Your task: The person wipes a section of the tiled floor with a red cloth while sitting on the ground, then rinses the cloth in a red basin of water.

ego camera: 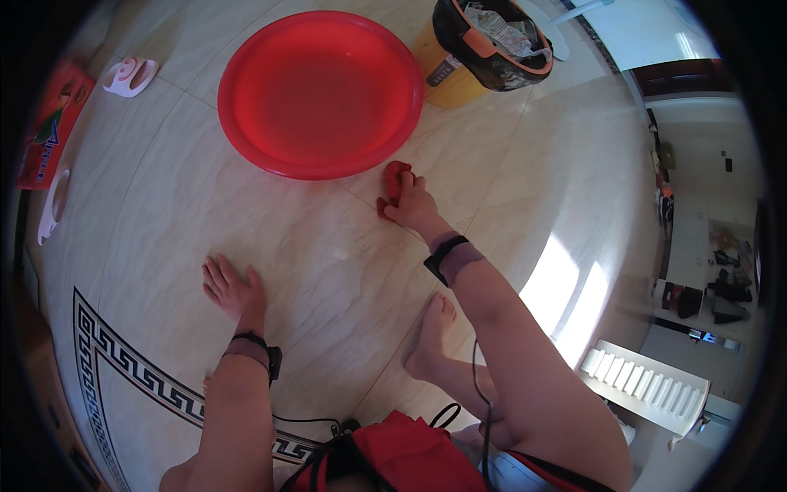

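My right hand [413,204] grips a crumpled red cloth [396,174] against the marble-patterned tile floor [344,258]. Just beyond it stands a large round red plastic basin [413,132], whose inside looks smooth and bright; whether it holds water I cannot tell. My left hand [232,288] rests palm down on the tiles with its fingers apart and nothing in it. Dark bands circle both wrists.
Right of the basin is a yellow bin [452,80] with a black liner and paper inside. Pink slippers [131,77] and a red apple carton [58,123] lie at the left. My bare foot [433,335] is below my right hand. A black cable [476,375] hangs by my right arm.
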`<state>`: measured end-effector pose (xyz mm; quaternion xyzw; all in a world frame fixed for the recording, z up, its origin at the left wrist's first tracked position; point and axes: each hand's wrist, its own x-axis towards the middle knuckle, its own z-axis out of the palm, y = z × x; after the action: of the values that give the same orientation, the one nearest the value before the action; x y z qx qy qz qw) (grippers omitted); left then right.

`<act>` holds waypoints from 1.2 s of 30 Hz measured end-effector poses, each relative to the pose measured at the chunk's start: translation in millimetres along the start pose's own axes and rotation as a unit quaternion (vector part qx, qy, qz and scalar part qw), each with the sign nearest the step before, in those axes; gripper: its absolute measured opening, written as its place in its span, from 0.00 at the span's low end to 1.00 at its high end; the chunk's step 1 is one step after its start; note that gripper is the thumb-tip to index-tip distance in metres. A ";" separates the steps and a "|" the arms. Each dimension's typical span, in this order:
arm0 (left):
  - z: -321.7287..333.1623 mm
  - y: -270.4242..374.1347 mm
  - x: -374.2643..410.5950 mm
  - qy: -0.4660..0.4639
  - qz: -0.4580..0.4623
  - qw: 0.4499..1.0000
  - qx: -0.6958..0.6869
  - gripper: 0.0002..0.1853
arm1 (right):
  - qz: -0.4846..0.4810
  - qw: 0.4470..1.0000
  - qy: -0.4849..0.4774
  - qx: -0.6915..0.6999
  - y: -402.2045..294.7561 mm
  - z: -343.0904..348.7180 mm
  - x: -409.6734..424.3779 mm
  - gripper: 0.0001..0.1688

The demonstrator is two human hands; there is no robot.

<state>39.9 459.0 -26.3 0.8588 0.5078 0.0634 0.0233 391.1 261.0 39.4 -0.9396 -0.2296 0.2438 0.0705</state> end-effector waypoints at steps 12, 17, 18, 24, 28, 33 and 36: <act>-4.4 2.9 -0.4 0.000 0.007 1.000 0.014 0.40 | -0.156 0.985 0.062 -0.049 0.6 69.5 -74.9 0.13; -2.9 -1.1 -0.6 0.012 0.015 1.000 0.015 0.40 | -0.090 0.992 0.079 -0.028 17.7 55.5 -67.2 0.09; -3.3 1.4 0.2 0.008 0.014 1.000 0.017 0.40 | -0.092 0.989 0.113 -0.034 37.5 52.7 -53.6 0.10; 0.1 1.6 1.3 0.019 0.014 1.000 0.006 0.39 | -0.033 0.976 0.179 -0.119 116.1 -7.2 30.9 0.14; 3.9 -2.5 0.7 0.037 0.029 0.999 0.013 0.38 | 0.015 0.963 0.226 -0.147 147.7 -28.7 58.7 0.14; 2.0 -7.9 -0.1 0.014 0.026 0.999 0.019 0.40 | 0.174 0.938 0.299 -0.036 176.2 -42.7 84.0 0.18; 2.1 -5.9 -0.4 0.003 0.024 0.999 0.021 0.40 | 0.214 0.946 0.243 -0.005 197.6 -68.0 106.6 0.26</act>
<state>34.9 461.6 -29.0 0.8710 0.4880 0.0561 0.0024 585.6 134.5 5.0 -0.9977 0.0000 0.0166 0.0657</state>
